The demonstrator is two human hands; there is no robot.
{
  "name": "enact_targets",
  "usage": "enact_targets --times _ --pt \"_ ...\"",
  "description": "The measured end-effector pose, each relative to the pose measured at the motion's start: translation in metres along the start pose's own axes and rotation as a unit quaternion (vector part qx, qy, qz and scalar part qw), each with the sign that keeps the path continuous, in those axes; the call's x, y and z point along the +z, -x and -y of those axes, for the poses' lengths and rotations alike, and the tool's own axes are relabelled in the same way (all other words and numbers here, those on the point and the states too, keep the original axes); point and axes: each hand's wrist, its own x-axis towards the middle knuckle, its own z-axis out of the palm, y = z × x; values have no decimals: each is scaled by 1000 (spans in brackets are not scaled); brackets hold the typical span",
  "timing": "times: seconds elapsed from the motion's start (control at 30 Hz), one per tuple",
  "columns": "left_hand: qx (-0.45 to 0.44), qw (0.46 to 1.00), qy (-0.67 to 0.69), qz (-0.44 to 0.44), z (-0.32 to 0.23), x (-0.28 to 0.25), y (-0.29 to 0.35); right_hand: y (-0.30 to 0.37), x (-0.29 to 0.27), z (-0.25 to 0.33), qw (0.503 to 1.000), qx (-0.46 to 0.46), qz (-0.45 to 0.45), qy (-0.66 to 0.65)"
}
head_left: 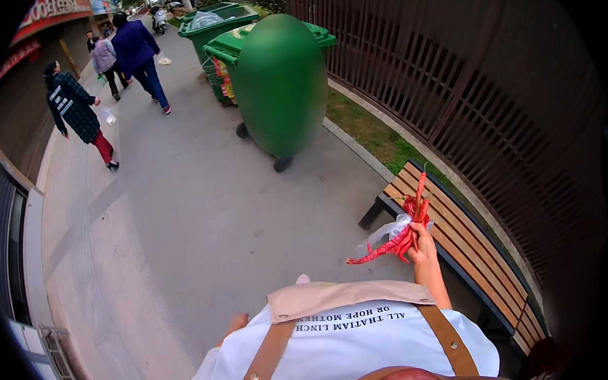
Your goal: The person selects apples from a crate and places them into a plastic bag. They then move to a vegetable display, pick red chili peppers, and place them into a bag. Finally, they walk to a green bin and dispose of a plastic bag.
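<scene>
My right hand (422, 243) is closed round a bunch of long red chili peppers (397, 243), in front of me and to the right. Some peppers point up past the fingers; others stick out to the left. A crumpled clear plastic bag (395, 228) is bunched among them, its loose part trailing left. The bunch is seen against the near end of a slatted wooden bench (457, 227). Of my left hand (239, 323), only a small part shows low beside my white shirt, and its fingers are hidden.
Ahead stand green wheeled bins (278, 88), one behind another, beside a grass strip (355, 118) and a tall dark slatted fence (442, 66). Several people walk on the pavement at the left, one in a checked coat (72, 102). Shopfronts with shutters (24, 101) line the left side.
</scene>
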Motion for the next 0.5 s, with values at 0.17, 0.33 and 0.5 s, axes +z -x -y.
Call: enact_targets --times 0.17,0.33,0.5 --pt "69 925 301 -222 -254 -275 -193 -78 35 26 995 -98 -17 -20" --pt "327 869 347 -132 -486 -443 -249 -173 40 29 987 -109 -110 -45" --pt "387 865 308 -85 -611 -520 -307 -317 81 52 988 -89 -109 -60"
